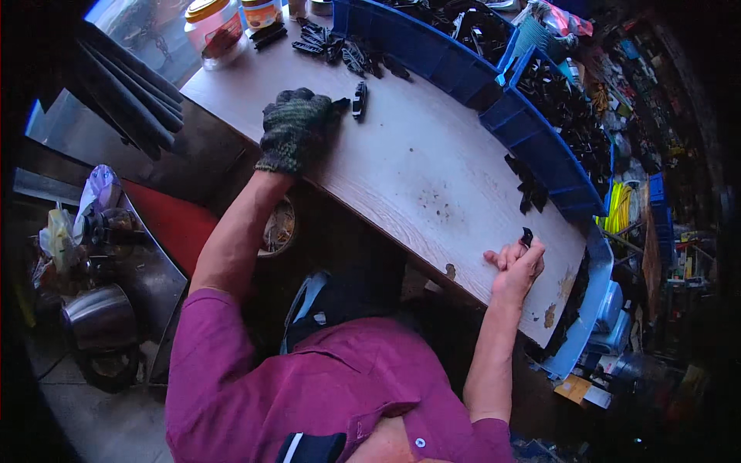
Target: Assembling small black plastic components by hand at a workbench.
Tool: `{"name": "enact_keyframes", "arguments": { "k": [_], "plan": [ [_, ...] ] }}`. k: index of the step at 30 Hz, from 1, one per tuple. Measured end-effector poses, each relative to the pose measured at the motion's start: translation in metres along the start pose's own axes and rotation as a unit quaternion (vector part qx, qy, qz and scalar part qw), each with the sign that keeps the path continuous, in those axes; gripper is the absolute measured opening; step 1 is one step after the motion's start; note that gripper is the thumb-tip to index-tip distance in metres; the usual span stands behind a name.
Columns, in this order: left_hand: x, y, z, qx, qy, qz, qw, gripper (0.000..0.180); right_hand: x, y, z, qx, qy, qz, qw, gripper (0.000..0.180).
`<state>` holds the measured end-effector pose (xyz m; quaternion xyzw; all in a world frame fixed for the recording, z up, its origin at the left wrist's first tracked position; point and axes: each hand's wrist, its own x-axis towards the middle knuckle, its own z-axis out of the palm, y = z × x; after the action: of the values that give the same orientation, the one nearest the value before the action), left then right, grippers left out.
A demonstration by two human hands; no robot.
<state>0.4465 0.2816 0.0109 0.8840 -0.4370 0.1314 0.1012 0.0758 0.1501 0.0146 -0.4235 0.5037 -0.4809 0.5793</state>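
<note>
Two grips: a gloved left grip (292, 130) and a bare right grip (515, 266), well apart over the pale surface (455, 166).
Right grip: pinched on a small black piece (527, 237), which pokes out past thumb and forefinger, away from the body; the other fingers curl loosely.
Left grip: fingers bent, palm down; a dark tip juts out on its right, and I cannot tell whether it is glove or a pinched part.
Lone strip (360, 100): just right of the left grip, near that dark tip; whether they touch is unclear.
Strip's long axis: runs away from the body, across the line between the grips.
Nearer hand: the left, by far; from the right grip the strip lies far off, leftward and beyond.
Dark cluster (354, 58): beyond the left grip, slightly rightward.
Loose pieces (526, 185): beyond the right grip, beside a blue bin (540, 147).
</note>
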Motion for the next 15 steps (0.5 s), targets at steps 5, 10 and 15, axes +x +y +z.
{"name": "enact_keyframes", "arguments": {
  "k": [5,10,15],
  "plan": [
    [-0.009,-0.008,0.015,-0.122,0.108,0.091,0.982,0.025,-0.003,-0.001,0.005,-0.004,-0.001,-0.015,1.0,0.037],
    [-0.016,0.013,0.0,-0.072,0.064,0.049,0.994,0.023,0.001,0.004,-0.002,-0.002,-0.019,-0.025,1.0,0.036],
    [-0.02,0.037,0.0,-0.113,-0.015,0.116,0.987,0.023,0.001,0.003,0.0,-0.012,-0.012,-0.025,1.0,0.036]
  ]
}}
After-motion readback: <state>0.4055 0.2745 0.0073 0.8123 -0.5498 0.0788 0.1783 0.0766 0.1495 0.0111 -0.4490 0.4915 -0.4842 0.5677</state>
